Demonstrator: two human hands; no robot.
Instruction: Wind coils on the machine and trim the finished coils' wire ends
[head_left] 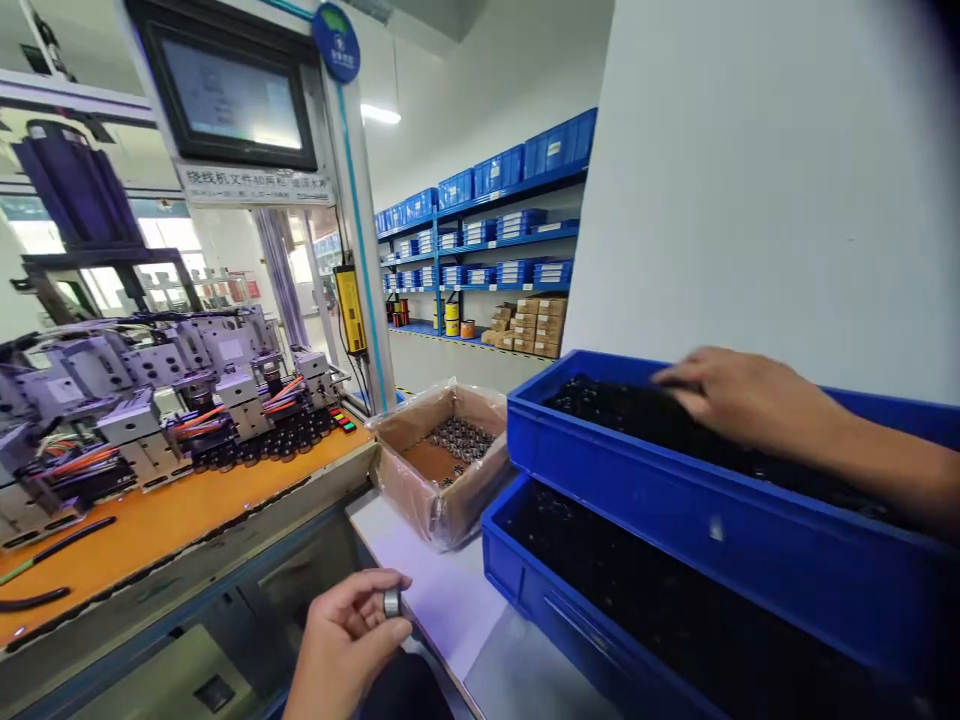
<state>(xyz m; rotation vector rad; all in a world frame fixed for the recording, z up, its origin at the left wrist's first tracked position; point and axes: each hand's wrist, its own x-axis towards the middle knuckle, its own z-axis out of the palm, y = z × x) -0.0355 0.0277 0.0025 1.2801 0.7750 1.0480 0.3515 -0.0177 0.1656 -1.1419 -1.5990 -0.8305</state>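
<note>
My left hand (352,640) is closed in a pinch, low in the middle of the view. Between thumb and fingers it grips a small metal ring-shaped part (391,602) with a shiny side. Over the upper blue bin (622,455) is my right hand (739,395), slightly blurred, its thumb and fingers bent towards each other. Whatever lies between those fingertips is too dark to make out. Small black parts (600,400) fill this bin. Below it sits a lower blue bin (517,575), also holding dark parts.
A plastic-lined cardboard box (420,500) with many small metal parts stands left of the bins on a white tabletop (442,600). To the left, a machine (240,400) stands on an orange bench (247,510), with a row of dark parts (277,440) and a screen (232,100) above.
</note>
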